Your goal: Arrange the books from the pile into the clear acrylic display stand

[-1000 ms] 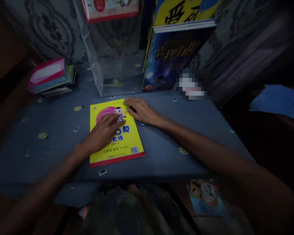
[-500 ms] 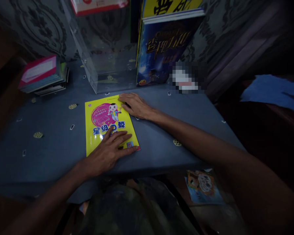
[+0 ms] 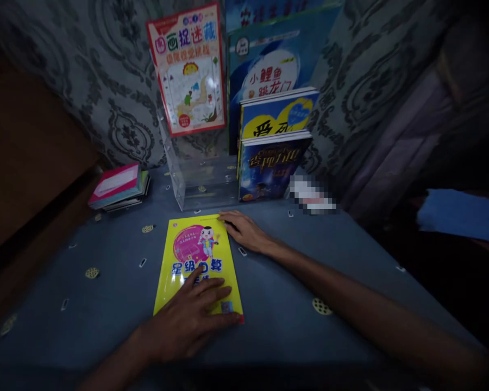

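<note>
A yellow workbook (image 3: 228, 260) with blue Chinese lettering and a cartoon child on a pink circle lies flat on the cloth-covered table. My left hand (image 3: 191, 317) rests on its lower part, fingers spread over the cover and the thumb along the bottom edge near the red corner. At the top right corner, my right hand (image 3: 248, 233) touches the workbook with its fingertips. Its fingers are stretched out and slightly bent, and the palm is on the cloth beside the book.
Behind the workbook stands a clear acrylic book rack (image 3: 175, 179). It carries a red-bordered picture book (image 3: 193, 81), a blue-green book (image 3: 277, 60) and a dark blue book (image 3: 269, 171). A small stack of books (image 3: 116, 184) lies left; a pixelated patch (image 3: 313, 195) covers something right.
The view has tilted up, so more of the rack and its books shows and the table sits lower. Both hands keep about the same places on the workbook.
</note>
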